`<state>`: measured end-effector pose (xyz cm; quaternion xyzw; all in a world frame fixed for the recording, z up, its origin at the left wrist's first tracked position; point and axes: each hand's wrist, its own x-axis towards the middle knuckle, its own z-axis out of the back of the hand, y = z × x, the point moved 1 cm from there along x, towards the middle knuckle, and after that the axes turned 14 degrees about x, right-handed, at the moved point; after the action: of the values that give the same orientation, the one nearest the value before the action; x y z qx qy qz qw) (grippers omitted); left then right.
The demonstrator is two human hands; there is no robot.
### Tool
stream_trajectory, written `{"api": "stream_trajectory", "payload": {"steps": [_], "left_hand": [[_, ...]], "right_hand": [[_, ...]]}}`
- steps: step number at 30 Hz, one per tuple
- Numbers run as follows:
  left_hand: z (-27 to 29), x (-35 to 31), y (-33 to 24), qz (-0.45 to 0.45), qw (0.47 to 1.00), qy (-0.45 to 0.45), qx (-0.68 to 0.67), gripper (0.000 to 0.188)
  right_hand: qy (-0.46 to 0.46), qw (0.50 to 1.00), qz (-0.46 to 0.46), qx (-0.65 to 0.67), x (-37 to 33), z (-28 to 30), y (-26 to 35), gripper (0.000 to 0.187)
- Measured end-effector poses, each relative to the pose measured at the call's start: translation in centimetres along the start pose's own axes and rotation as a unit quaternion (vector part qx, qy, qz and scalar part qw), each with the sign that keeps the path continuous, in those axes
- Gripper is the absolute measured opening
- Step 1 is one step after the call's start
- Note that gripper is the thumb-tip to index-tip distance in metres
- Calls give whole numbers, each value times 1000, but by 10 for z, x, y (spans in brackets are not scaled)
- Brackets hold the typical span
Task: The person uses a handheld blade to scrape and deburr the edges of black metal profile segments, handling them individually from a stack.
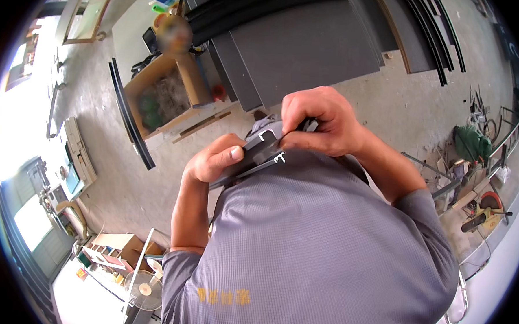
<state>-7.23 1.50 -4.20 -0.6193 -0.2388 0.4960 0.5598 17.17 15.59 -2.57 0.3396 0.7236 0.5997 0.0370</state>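
My left hand (213, 157) is closed round a dark grey metal profile (253, 156), held close in front of my grey shirt. The profile's cut end, with pale bright edges, points toward my right hand. At that end my right hand (328, 121) is closed in a pinch, thumb and forefinger together. A small dark and grey piece (311, 126) shows between its fingers, partly hidden, and I cannot make out its kind. Whether that piece touches the profile cannot be told.
Ahead lie large dark grey panels (302, 54) with long black strips beside them. An open cardboard box (193, 81) stands at the left, near more black strips (128, 113). A fan (144, 288) is at lower left; a saw (489, 212) and green bag (473, 142) are at right.
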Motion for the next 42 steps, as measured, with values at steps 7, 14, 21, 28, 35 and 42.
{"api": "stream_trajectory", "payload": {"steps": [7,14,21,28,35,42], "left_hand": [[4,-1,8,-4,1000,3,-27,76],[7,2,3,-9,1000,10,-28,73],[6,-2,10,14,1000,-15,-12,72],[9,6,0,-4,1000,26,-3,72],[5,7,7,-5,999,16,-31,73],[5,0,-5,58,997,-25,34,71]], "right_hand": [[-9,999,-4,-35,1,7,0,20],[-89,993,-48,-60,-3,18,-10,20],[-113,986,-72,-100,-9,22,-16,24],[-150,973,-166,-56,-4,19,-21,19],[-113,986,-99,-67,-5,15,-16,18],[-80,991,-61,-90,-1,10,-14,16]]}}
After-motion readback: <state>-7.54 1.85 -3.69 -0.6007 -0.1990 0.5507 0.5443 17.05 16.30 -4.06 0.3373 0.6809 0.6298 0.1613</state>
